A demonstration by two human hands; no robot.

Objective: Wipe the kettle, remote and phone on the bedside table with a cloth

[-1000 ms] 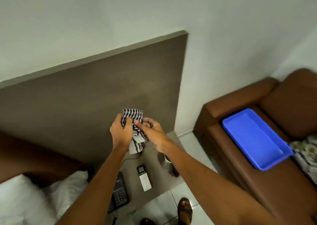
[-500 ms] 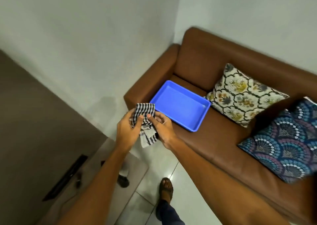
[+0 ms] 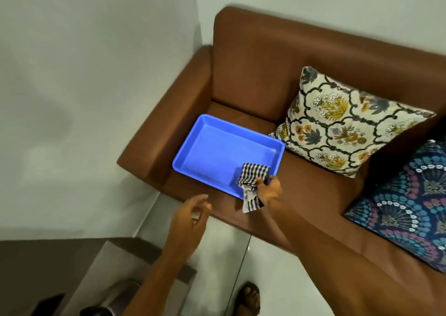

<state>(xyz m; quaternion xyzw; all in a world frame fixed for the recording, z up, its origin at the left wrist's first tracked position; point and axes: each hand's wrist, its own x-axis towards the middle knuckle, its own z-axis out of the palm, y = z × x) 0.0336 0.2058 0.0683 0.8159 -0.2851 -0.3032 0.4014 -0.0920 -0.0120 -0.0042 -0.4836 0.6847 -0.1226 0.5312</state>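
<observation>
Looking down from your head, your right hand (image 3: 269, 190) is near the middle of the frame, and its fingers are pinched tight on the striped cloth (image 3: 252, 185). The top of the cloth lies over the near right corner of the blue tray (image 3: 217, 151), and the rest hangs down past the tray's edge. The tray sits on the brown sofa (image 3: 265, 74), close to its arm on the left. Your left hand (image 3: 190, 219) is lower and to the left, out over the floor (image 3: 265, 267), holding nothing, with its fingers spread loose and a bit blurry. To the right of the tray a flowery cushion (image 3: 342, 120) leans on the sofa back, and a dark blue patterned cushion (image 3: 410, 202) lies at the right edge. At the bottom left you can see a corner of the bedside table (image 3: 101, 267) with the shiny kettle (image 3: 115, 298) on it, partly hidden by your left arm. Your foot in a sandal (image 3: 248, 298) shows at the bottom.
</observation>
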